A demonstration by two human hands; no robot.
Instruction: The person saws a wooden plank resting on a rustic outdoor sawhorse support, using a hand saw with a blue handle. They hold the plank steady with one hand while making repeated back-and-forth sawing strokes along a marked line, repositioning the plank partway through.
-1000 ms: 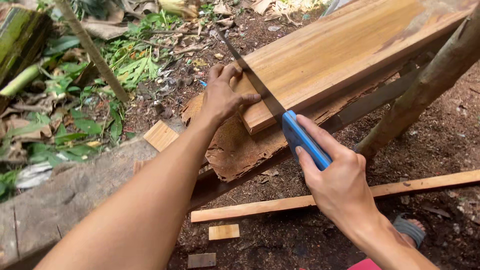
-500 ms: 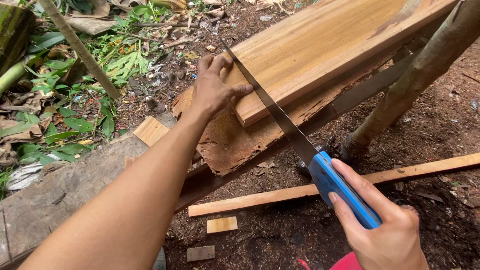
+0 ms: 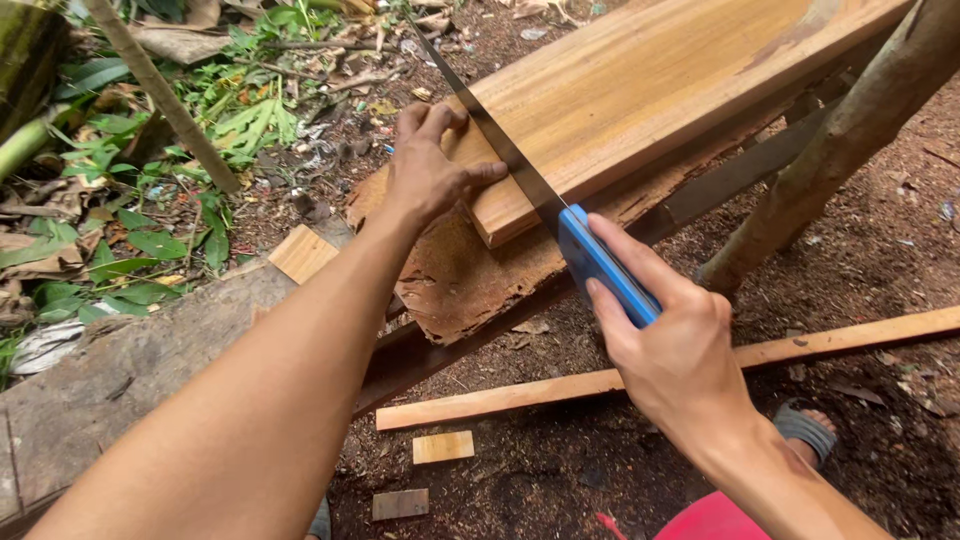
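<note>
A thick light-brown wooden plank (image 3: 650,90) lies slanting across a rough support, with bark-edged slab (image 3: 470,280) beneath its near end. My left hand (image 3: 425,170) presses flat on the plank's near end, fingers spread beside the saw blade. My right hand (image 3: 670,340) grips the blue handle (image 3: 605,265) of a hand saw. The saw's dark blade (image 3: 490,125) runs across the plank's top, close to its near end, right next to my left thumb.
A long thin wooden strip (image 3: 600,380) lies on the dirt below, with small offcuts (image 3: 443,446) near it and another offcut (image 3: 303,253) to the left. A slanted tree pole (image 3: 840,140) stands on the right. My sandalled foot (image 3: 805,425) is below. Leaves and debris cover the left ground.
The saw was pulled back towards me half a second ago and has now been pushed forward again across the plank. My left hand stays pressed on the plank's end.
</note>
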